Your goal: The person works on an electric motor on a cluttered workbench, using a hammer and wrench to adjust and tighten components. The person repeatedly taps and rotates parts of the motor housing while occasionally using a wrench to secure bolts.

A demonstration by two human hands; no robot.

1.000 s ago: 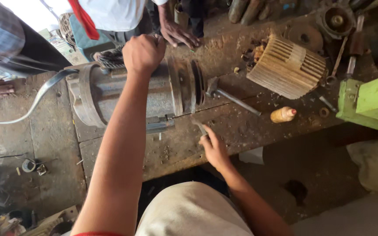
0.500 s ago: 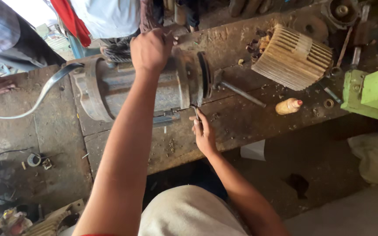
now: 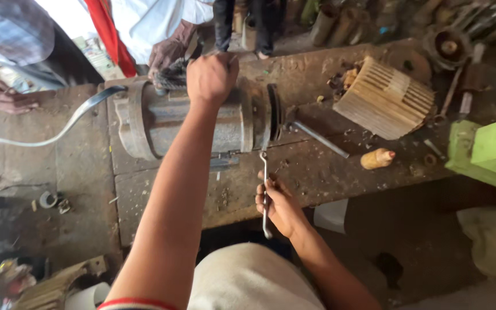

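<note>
- The left hand (image 3: 210,77) is resting on top of the grey electric motor (image 3: 196,120), its fingers curled down over the far side of the housing; it was sitting there half a second ago as well, though the whole scene has slid a little in view since then.
- The right hand (image 3: 279,206) is now gripping a slim metal spanner (image 3: 264,192), fingers wrapped shut around the middle of its shaft; a second ago this hand was lying open near the tabletop edge with no tool visible in it.
- The spanner is standing nearly upright in view, its upper end reaching to the lower edge of the motor's end flange (image 3: 272,112), its lower end hanging past the tabletop edge.
- The motor is lying on its side on the worn tabletop (image 3: 317,172), its shaft (image 3: 317,138) pointing out to the right.
- Right of the shaft, a ribbed fan cover (image 3: 383,100) is lying tilted on the tabletop, and a small tan bottle-like piece (image 3: 377,159) is lying just below it.
- A green machine part (image 3: 489,152) is sitting at the right edge.
- Another person's hand (image 3: 165,54) is touching the far side of the motor, beside the left hand.
- A flat metal strip (image 3: 58,129) is curving away from the motor's left end.
</note>
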